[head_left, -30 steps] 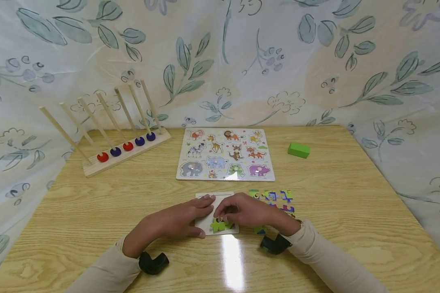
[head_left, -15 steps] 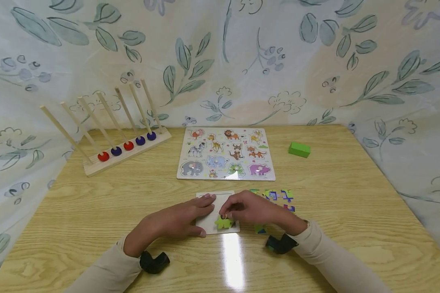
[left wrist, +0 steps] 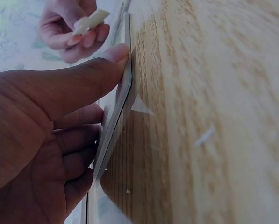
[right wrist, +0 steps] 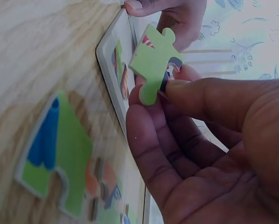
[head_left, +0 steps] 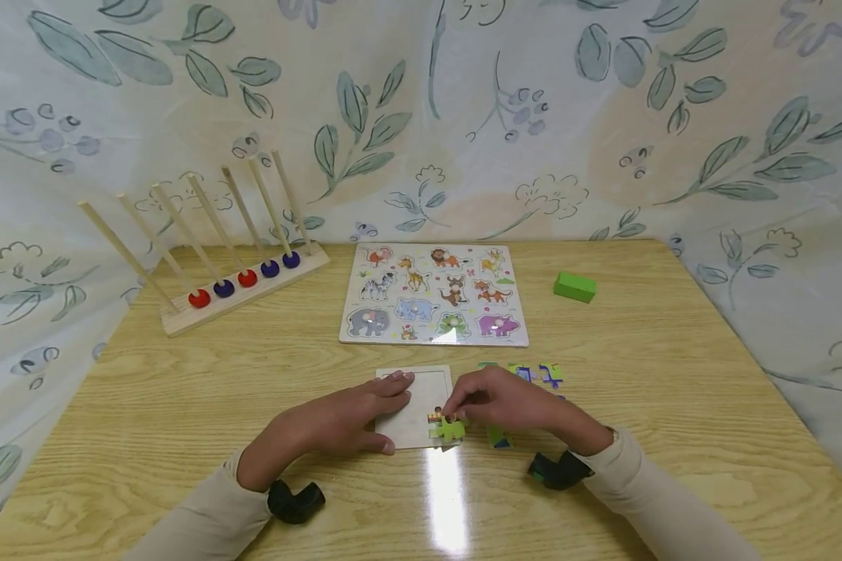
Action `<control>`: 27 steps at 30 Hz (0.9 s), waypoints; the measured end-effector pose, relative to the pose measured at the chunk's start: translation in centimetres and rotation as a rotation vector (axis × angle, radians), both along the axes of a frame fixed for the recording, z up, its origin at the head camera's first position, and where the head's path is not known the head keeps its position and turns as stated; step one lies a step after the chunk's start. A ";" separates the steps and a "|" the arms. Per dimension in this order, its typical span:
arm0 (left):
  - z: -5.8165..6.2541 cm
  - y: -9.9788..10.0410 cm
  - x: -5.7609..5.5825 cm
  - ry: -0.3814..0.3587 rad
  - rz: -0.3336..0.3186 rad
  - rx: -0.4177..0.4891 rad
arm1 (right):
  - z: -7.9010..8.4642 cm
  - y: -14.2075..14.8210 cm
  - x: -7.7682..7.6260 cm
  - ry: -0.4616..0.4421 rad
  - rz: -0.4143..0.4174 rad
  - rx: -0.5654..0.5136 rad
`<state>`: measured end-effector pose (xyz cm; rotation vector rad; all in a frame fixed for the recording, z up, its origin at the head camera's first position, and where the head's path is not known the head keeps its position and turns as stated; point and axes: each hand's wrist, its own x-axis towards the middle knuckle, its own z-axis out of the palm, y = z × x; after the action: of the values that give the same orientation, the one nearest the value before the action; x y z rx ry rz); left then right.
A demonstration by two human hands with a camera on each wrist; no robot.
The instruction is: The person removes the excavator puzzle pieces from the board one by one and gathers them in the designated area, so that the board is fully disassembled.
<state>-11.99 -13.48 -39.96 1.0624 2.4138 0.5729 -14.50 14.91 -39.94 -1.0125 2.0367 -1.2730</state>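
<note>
My left hand [head_left: 354, 413] rests on the left side of a pale wooden puzzle tray [head_left: 426, 383], fingers stretched over it and thumb at its near edge. With thumb and fingertips, my right hand [head_left: 501, 401] pinches a green jigsaw piece [right wrist: 151, 60] over the tray's near right corner. The piece is tilted, and the right wrist view shows a red-and-white mark and a dark patch on it. Another jigsaw piece [right wrist: 121, 70] lies inside the tray, partly hidden behind the held one. To the right, loose jigsaw pieces [head_left: 550, 375] lie on the table, some covered by my right hand.
Behind the tray lies an animal peg puzzle board [head_left: 433, 294]. A wooden peg rack [head_left: 245, 288] with red and blue beads stands at the back left. A green block [head_left: 574, 287] sits at the back right. Floral cloth hangs behind the table [head_left: 645, 351].
My right hand has moved to the right with the green jigsaw piece, from mid-tray to the near right corner, and the piece has turned. The left hand has stayed put.
</note>
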 end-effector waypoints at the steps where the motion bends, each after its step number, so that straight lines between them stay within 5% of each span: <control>1: 0.0 0.0 0.0 0.001 0.000 -0.001 | 0.1 0.1 0.0 0.007 -0.002 0.006; 27: 0.5 0.0 0.1 -0.029 0.010 -0.015 | 1.9 5.4 0.1 0.037 -0.076 0.106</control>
<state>-11.92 -13.46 -39.49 1.0297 2.3963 0.5687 -14.44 20.27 -38.03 -0.9239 2.1653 -1.1778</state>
